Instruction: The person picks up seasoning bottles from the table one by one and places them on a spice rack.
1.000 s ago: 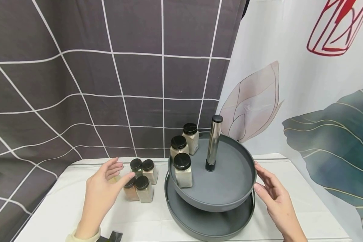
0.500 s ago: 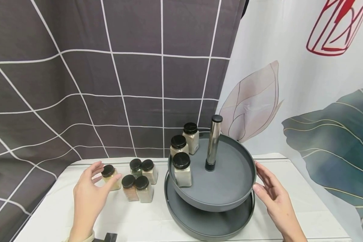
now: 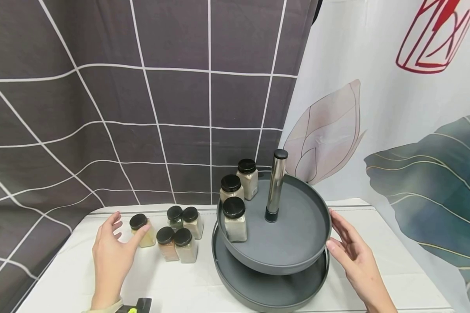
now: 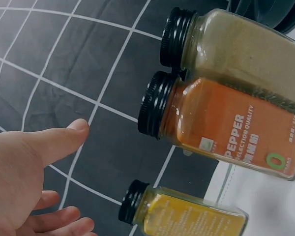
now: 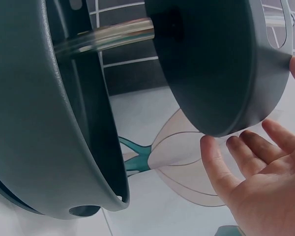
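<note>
My left hand point(image 3: 111, 256) stands to the left of a jar with yellow contents and a black lid point(image 3: 143, 234). Its thumb and fingers are spread, and the left wrist view shows a gap between them and the jars. Beside the yellow jar is an orange-labelled pepper jar point(image 4: 221, 128), with several other black-lidded spice jars point(image 3: 186, 252) close by. My right hand point(image 3: 358, 261) touches the right edge of the upper tray point(image 3: 293, 230) of a grey two-tier stand with its fingertips. Three pale-filled jars point(image 3: 235, 228) stand on that tray's left side.
The stand's lower tray point(image 3: 274, 293) sits on the white table point(image 3: 172, 287). A metal post point(image 3: 276, 187) with a black cap rises from the upper tray. Behind hang a dark gridded cloth point(image 3: 176, 100) and a white printed cloth point(image 3: 344, 39).
My left hand has moved left and slightly down, uncovering the yellow jar that it partly hid. My right hand stays at the upper tray's edge.
</note>
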{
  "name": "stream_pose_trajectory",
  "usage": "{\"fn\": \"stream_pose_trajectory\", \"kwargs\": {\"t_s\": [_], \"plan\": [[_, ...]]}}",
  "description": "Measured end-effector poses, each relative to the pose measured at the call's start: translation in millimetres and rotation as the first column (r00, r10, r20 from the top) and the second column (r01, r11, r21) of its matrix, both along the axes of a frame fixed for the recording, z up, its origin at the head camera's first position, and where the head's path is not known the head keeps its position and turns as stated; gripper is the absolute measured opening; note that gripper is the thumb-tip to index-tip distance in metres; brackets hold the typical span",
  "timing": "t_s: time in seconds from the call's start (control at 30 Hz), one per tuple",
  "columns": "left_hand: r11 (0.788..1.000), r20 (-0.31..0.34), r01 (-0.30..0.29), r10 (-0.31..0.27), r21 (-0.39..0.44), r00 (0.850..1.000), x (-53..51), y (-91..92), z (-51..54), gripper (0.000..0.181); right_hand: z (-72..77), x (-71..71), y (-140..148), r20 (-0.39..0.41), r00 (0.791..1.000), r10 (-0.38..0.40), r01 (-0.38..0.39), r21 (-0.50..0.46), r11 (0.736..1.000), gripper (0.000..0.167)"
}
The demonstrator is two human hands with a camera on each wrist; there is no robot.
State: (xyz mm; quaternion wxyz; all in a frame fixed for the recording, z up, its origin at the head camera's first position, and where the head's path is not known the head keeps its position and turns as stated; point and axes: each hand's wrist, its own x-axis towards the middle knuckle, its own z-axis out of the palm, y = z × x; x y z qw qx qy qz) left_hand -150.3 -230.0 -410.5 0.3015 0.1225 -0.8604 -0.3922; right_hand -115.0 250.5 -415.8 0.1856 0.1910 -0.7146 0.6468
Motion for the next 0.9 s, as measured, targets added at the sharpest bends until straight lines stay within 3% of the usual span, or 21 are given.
{"fn": "stream_pose_trajectory", "kwargs": {"t_s": [0.37, 0.9], "plan": [[0.999, 0.083, -0.002, -0.001, 0.035, 0.997, -7.6, -6.0, -14.2, 0.086, -0.1, -0.4, 1, -0.01, 1.0, 0.006, -0.006, 0.008, 1.0, 0.065], [0.999, 0.18, 0.032, -0.034, 0.012, 0.983, -21.4, -13.8, -39.1, 0.093, 0.1, 1.0, 1, 0.006, 1.0, 0.002, -0.002, 0.026, 1.0, 0.066]]}}
